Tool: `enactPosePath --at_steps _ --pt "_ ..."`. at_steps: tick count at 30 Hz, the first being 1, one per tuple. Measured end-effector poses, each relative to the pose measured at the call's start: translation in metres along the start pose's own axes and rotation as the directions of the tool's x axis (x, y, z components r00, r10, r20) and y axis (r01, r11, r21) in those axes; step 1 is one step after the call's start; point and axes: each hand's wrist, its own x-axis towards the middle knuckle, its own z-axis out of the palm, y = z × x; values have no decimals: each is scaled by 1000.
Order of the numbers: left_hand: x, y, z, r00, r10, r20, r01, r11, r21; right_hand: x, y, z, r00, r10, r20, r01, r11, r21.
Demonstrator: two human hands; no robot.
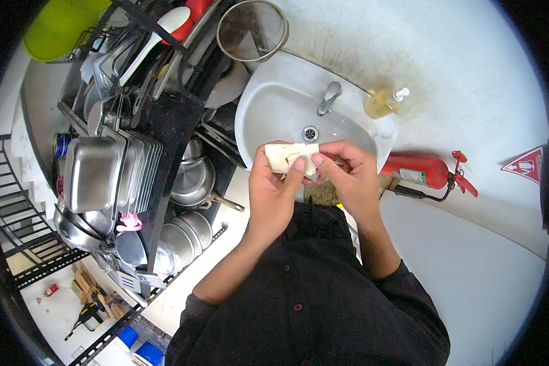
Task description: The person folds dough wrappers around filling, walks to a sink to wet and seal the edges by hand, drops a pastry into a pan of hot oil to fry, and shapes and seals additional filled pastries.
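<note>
A small cream-white folded piece, perhaps paper or tissue, is held up between my two hands in front of the sink's near rim. Its exact material I cannot make out. My left hand grips it from the left, thumb pressed on its face and fingers behind. On the right side, my right hand pinches its edge with thumb and fingers. Beyond the hands is the white washbasin, with a metal drain and a chrome faucet.
A soap pump bottle stands on the basin's right corner. At right is a red fire extinguisher. The black rack on the left carries steel trays, pans and utensils. A round strainer hangs near the basin's upper left.
</note>
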Motion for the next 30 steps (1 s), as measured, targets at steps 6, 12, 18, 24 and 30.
enactPosePath --at_steps 6,12,18,24,30 --pt "-3 -1 0 998 59 38 -59 998 1 -5 -4 2 999 -26 -22 25 999 -48" --pt "-7 1 1 992 124 20 -123 992 -20 -9 -10 9 997 -70 -30 68 995 -71" --pt "-9 6 2 988 154 11 -153 988 -7 -10 -9 12 992 -123 -22 122 992 -40" --pt "-11 12 4 983 183 -1 -183 983 7 -10 -12 17 986 -165 -25 163 985 -51" --pt "-11 16 2 993 112 23 -113 993 17 -6 -9 13 992 -128 -18 128 992 -3"
